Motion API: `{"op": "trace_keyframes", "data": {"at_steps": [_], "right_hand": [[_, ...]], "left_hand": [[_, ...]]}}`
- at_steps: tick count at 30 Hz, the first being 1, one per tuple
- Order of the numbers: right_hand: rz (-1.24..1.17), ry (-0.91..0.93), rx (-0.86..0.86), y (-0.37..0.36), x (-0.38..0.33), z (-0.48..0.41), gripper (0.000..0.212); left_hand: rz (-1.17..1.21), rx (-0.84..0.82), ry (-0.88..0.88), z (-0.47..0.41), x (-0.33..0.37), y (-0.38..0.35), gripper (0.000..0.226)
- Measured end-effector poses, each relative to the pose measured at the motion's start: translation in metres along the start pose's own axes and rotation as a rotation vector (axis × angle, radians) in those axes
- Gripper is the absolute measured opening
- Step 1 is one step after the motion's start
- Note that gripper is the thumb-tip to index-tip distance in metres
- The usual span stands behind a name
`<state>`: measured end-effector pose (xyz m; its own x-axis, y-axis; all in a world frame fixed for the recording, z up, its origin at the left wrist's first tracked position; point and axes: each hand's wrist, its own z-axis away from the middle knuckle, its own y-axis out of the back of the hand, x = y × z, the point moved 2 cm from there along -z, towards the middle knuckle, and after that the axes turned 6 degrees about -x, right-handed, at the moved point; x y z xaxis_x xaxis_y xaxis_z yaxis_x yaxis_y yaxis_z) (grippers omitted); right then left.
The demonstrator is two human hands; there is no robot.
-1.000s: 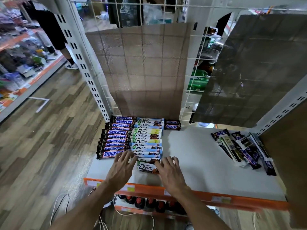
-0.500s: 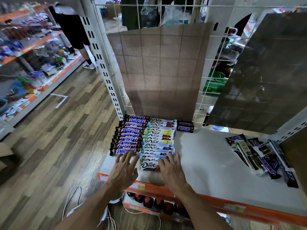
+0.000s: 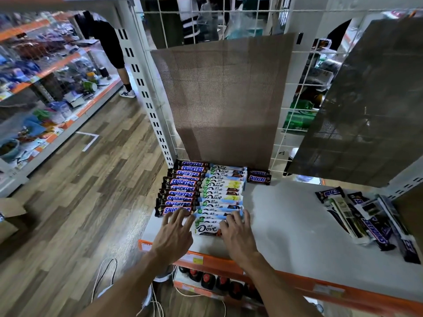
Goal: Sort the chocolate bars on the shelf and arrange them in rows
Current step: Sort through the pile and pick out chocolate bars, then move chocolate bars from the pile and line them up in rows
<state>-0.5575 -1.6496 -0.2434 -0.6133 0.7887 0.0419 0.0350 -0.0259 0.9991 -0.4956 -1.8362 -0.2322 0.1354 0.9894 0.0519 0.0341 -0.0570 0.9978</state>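
Near the shelf's [image 3: 288,227] front left corner, the left hand [image 3: 174,234] and right hand [image 3: 238,233] are bracketing the front Dove bar [image 3: 206,229], each grip spread flat (pinching nothing), seemingly squaring it with its row [image 3: 220,195]; its long axis is running left to right, parallel to the front edge.

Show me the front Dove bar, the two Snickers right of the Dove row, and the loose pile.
Front Dove bar [image 3: 207,229]: head view, on its logo.
Two Snickers [image 3: 259,178]: head view, on the nearer bar's logo.
Loose pile [image 3: 377,233]: head view, on a Snickers wrapper.
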Motion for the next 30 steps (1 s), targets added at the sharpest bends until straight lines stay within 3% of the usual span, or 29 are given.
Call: {"op": "trace_keyframes", "data": {"at_steps": [7,10,16,30], "right_hand": [[-0.095,0.053,0.103,-0.005,0.004,0.008,0.028],[-0.172,0.012,0.129,-0.001,0.013,0.016,0.036],[-0.160,-0.066,-0.003,0.003,0.049,0.038,0.071],[-0.155,-0.285,-0.019,0.019,0.159,0.128,0.073]], "left_hand": [[-0.037,-0.020,0.017,-0.007,0.007,0.002,0.046],[-0.037,-0.046,0.013,-0.013,0.016,0.002,0.052],[-0.010,-0.054,-0.027,-0.026,0.046,0.006,0.065],[-0.042,-0.031,-0.099,-0.058,0.160,0.016,0.071]]}}
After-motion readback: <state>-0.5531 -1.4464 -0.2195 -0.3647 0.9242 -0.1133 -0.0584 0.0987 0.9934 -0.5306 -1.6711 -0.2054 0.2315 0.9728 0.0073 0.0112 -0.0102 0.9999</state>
